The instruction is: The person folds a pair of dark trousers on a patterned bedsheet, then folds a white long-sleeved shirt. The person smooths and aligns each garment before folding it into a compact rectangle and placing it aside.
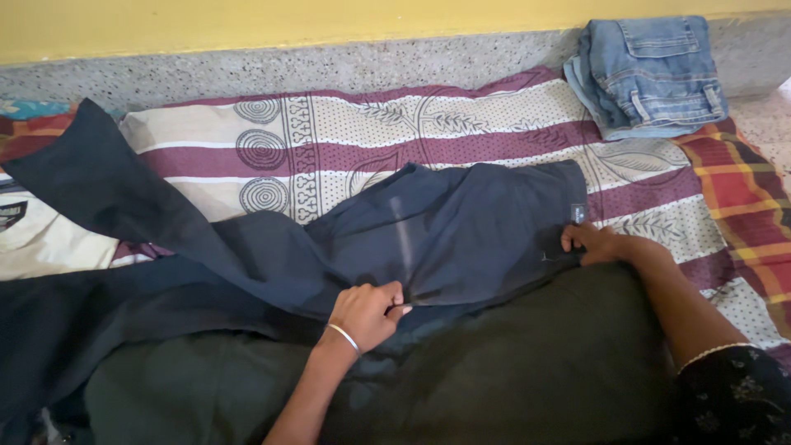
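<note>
Both grips are on the navy trousers [461, 239]: the left hand [371, 313] pinches the lower edge shut between thumb and fingers, while the right hand [597, 245] presses fingers flat on the waistband near the tag. They lie spread on a patterned sheet [346, 132], over a dark green cloth [527, 363]. To my eye, an even pull between both hands would flatten the wrinkles. Folded jeans [651, 74] sit apart.

light: soft, even, moderately bright daylight, source unseen | shadows: faint, diffuse under cloth folds | glare: slight washout at far right edge | focus: mildly soft throughout, dark fabrics lose detail | distortion: slight wide-angle bowing at edges
</note>
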